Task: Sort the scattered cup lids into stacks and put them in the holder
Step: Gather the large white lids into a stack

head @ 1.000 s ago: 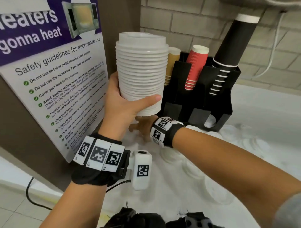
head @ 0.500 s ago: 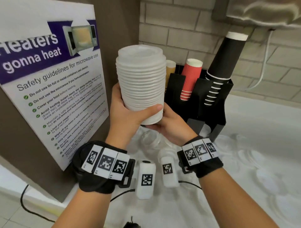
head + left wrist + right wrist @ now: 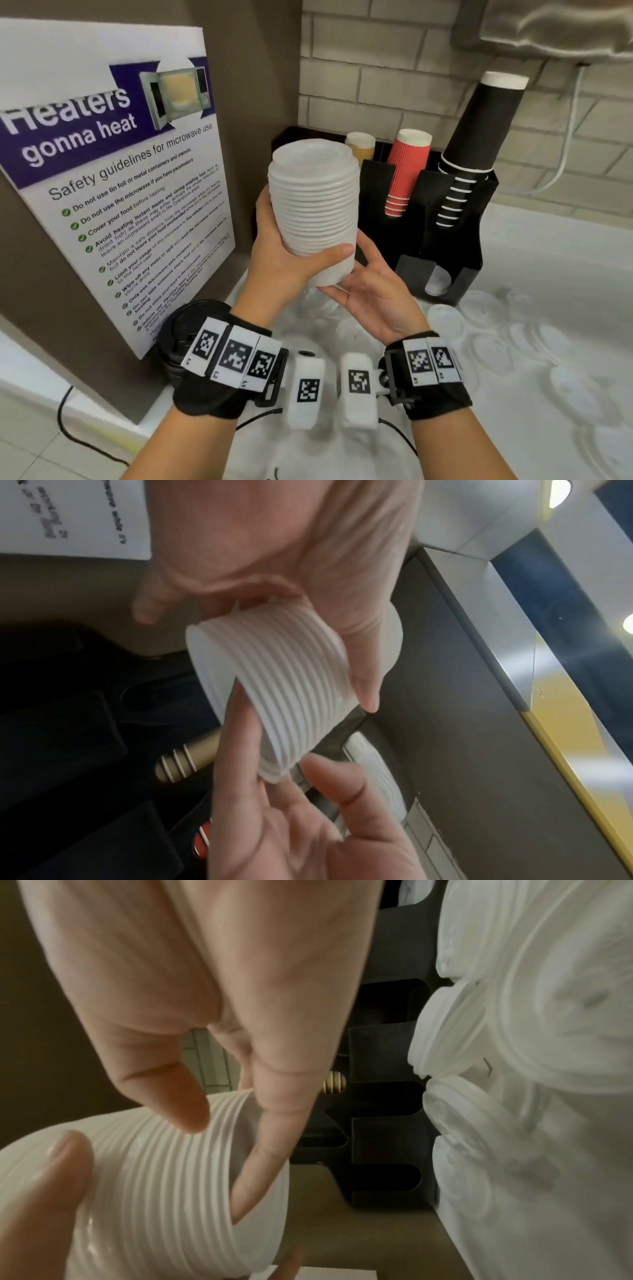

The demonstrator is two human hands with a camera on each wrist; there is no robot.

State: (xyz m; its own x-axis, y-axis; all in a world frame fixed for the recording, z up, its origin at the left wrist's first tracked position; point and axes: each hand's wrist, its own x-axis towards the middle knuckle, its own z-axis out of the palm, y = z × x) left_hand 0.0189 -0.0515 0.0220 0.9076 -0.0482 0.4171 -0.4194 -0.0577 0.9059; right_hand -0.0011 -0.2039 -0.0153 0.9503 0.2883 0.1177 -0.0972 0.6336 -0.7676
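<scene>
Our left hand [image 3: 284, 260] had its fingers and thumb curled round the lower part of the tall stack of ribbed white plastic cup lids [image 3: 313, 205], thumb across the near side, while our right hand [image 3: 373, 294] lay beneath with fingers nearly straight, cupping the bottom rim rather than clenching it; in the right wrist view one fingertip reached just inside the lowest lid. The stack was up in the air in front of the black plastic cup-and-lid holder [image 3: 479, 240], upright with a slight lean, and not yet in any slot. We judged the grip the weak point: only the lower lids were clasped, so the unsupported upper ones could tip or slide off if we tilted the column on the way in, and the smooth nested plastic could let the lowest lids drop if the supporting palm came away early. A tall stack could also catch on the slot's edge and fan apart. Round the holder stood the red ribbed paper cups [image 3: 407, 171], the stack of black paper cups with white rims [image 3: 479, 137] leaning out over the top, and some tan paper cups [image 3: 359, 147] behind, all crowding the way in from above. Loose translucent lids [image 3: 513, 335] lay scattered on the white counter [image 3: 548, 257] below and to the right, still unsorted. The microwave safety poster [image 3: 113, 192] hemmed us in on the left.
</scene>
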